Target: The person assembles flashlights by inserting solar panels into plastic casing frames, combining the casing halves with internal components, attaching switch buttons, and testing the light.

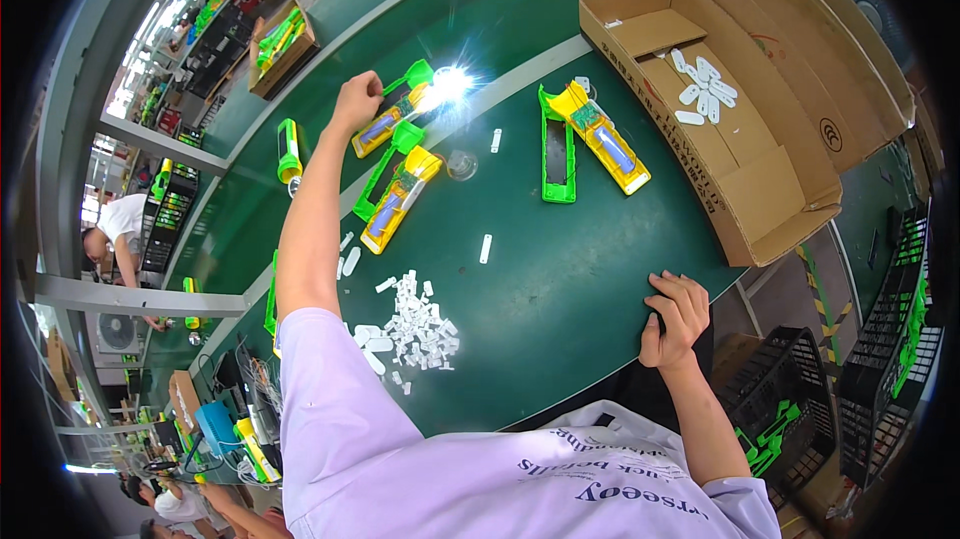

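White pile: small white parts lie heaped on a green tabletop, larger oval pieces just beside the heap on its left.
Left hand: reaches well beyond the pile, fingers bent at the green shell half of a lit lamp — whether they grip it cannot be told.
Right hand: well to the right of the pile, at the tabletop's near edge, fingers loosely curled and thumb apart from them; the two hands are far from each other.
Lit lamp: glares white beyond the pile, its yellow half exposed.
Second lamp: opened, between the pile and the lit lamp, a small clear disc near it.
Third lamp: beyond the pile and to its right, yellow half angled against its green half.
Cardboard box: farther right of the pile — white ovals inside.
Black crate: far right of the pile, below the tabletop, green parts within.
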{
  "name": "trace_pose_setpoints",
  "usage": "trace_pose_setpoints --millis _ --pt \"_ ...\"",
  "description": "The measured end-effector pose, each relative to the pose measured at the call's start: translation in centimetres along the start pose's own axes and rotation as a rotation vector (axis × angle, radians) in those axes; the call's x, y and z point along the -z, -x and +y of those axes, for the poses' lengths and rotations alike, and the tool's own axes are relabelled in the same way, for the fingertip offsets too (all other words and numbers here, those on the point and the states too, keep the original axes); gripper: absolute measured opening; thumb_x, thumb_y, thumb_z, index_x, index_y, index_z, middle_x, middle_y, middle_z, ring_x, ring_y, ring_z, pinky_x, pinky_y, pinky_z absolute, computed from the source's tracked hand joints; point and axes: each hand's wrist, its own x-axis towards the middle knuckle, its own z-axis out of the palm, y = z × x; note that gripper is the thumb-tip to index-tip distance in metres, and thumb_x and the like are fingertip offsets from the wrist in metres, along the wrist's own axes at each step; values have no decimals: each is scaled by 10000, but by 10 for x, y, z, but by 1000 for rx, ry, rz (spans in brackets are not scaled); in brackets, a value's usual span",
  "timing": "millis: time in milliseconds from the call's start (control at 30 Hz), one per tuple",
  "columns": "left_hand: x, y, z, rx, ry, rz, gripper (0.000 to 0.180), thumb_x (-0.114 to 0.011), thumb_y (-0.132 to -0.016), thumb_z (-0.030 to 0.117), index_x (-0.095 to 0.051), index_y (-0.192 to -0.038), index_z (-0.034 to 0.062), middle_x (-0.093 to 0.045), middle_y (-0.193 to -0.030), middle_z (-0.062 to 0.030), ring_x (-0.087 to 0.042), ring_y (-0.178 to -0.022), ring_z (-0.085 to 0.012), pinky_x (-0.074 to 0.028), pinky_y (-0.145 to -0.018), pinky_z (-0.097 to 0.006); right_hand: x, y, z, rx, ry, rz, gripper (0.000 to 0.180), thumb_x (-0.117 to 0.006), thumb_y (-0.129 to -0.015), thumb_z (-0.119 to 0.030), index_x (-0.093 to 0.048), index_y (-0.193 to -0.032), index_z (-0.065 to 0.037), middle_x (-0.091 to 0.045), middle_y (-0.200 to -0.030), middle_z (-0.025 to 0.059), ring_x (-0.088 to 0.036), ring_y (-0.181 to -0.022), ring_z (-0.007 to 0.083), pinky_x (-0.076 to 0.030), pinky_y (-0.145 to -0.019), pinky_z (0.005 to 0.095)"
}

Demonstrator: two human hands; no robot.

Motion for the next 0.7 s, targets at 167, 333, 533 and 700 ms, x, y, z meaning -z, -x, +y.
trace_pose_setpoints --millis 167,333,533,700 --pt "17 14 -12 45 49 -45 81 -679 -784 61 -629 -815 5 -650 -957 -87 -623 -879 -195 -488 -820 -321 2 -1 -1 2 -9 -1 200 -554 -576 -136 -616 -740 -38 -693 -937 138 -654 -906 330 -488 -834 439" --pt "25 29 31 102 88 -320 364 -731 -809 343 -676 -1033 62 -473 -1422 -149 -489 -1281 -282 -361 -1088 -378 2 -1 2 -2 -2 5 200 -557 -570 -132 -614 -736 -36 -693 -936 138 -655 -899 330 -489 -827 437" --pt "26 35 19 63 -82 -295 558 -755 -754 489 -681 -1115 69 -429 -1454 -192 -436 -1335 -324 -350 -1108 -402 -1 -2 1 7 -15 16 205 -562 -560 -131 -613 -732 -33 -692 -932 136 -656 -885 328 -491 -822 433" --pt "31 37 23 118 -67 -223 576 -773 -727 516 -720 -1074 59 -517 -1331 -197 -504 -1247 -321 -402 -1051 -386 0 -2 1 7 -12 20 202 -565 -561 -128 -615 -733 -34 -691 -932 135 -656 -878 327 -492 -816 430"
